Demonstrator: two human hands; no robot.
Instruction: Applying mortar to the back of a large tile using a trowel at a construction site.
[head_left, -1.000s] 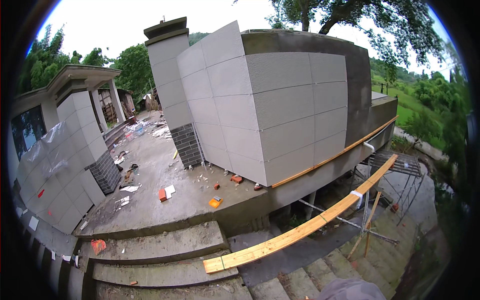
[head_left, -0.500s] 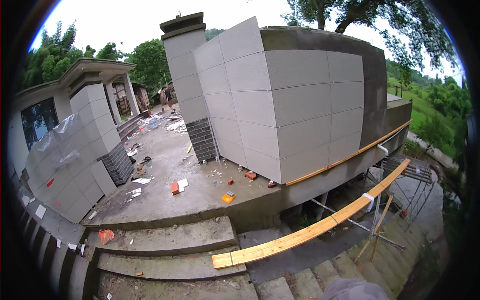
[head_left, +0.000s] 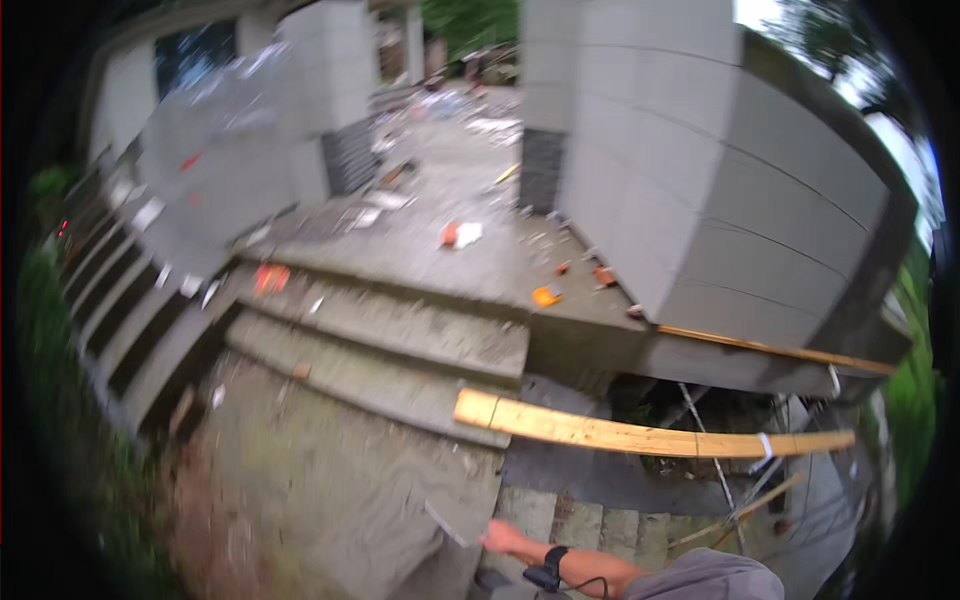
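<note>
Looking down over the site, we saw one hand (head_left: 503,538) reaching in from the lower edge, with a dark watch (head_left: 549,560) on its wrist and a grey sleeve (head_left: 705,578) behind it. Whether it was the left or the right, we could not tell. Its fingers gripped a thin flat tool (head_left: 443,523), too blurred to name, over the rough concrete ground (head_left: 330,470). Just beyond lay a long wooden plank (head_left: 640,436), one end resting on the lowest concrete step (head_left: 370,380). Orange debris (head_left: 546,296) dotted the terrace beside the grey tiled wall (head_left: 740,210).

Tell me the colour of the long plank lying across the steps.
Pale yellow bare wood; the plank shows best in the head view.
</note>
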